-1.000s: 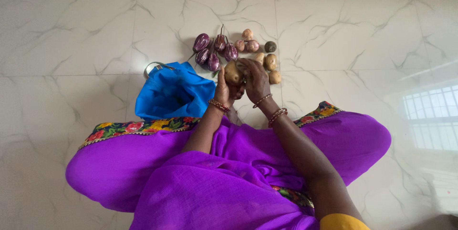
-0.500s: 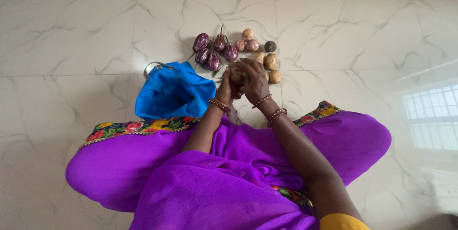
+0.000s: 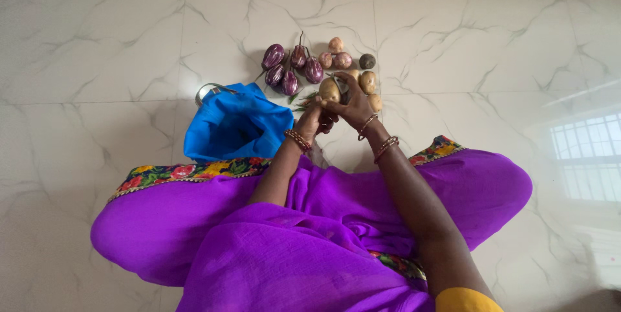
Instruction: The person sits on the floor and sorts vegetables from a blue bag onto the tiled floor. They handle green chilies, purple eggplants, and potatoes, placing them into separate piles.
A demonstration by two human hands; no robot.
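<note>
Head view showed a tan potato (image 3: 329, 89) raised just above the marble floor (image 3: 97, 40), pinched at its lower end by both hands. The left hand (image 3: 310, 122) gripped it from below; the right hand (image 3: 354, 106) clasped its right side. Beyond the potato lay striped purple eggplants (image 3: 288, 69), and more potatoes (image 3: 367, 81) lay just right of it. An open blue bag (image 3: 236, 124) sat left of the potato.

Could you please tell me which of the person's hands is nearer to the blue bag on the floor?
Left. The left hand is just right of the blue bag; the right hand lies beyond it.
</note>
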